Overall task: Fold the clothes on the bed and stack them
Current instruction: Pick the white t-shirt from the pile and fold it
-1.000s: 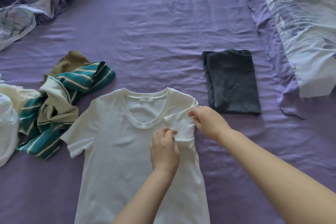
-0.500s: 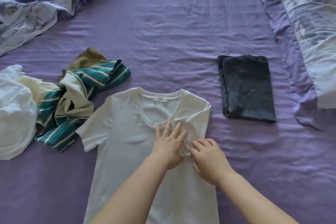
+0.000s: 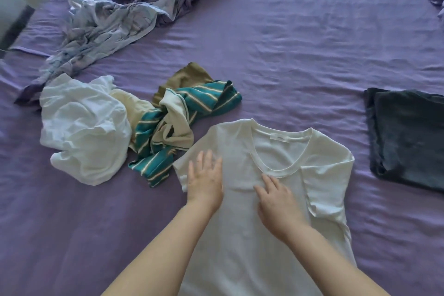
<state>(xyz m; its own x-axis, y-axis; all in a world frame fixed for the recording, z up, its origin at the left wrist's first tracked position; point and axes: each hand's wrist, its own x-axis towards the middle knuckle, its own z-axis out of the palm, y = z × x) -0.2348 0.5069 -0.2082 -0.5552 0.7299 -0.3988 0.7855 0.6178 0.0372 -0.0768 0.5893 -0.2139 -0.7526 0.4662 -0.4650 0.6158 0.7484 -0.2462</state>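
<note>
Bed [image 3: 300,43]: purple sheet, wrinkled, bearing all the clothes.
White T-shirt [image 3: 276,235]: spread flat at near centre, neck toward the far side, right sleeve folded inward.
Left hand [image 3: 205,181]: fingers straight and slightly spread, palm down, resting on the shirt's left shoulder by the sleeve.
Right hand [image 3: 278,204]: fingers straight, flat on the chest just below the collar.
Unfolded pile: crumpled white garment [image 3: 84,127] at left, teal striped garment [image 3: 182,125] touching it, just beside the shirt.
Folded dark garment [image 3: 408,137]: far right, apart from the shirt.
Rumpled bedding [image 3: 115,21]: far left.

small neck label [image 3: 280,137] inside white t-shirt [image 3: 242,235] collar, print too blurred to read
</note>
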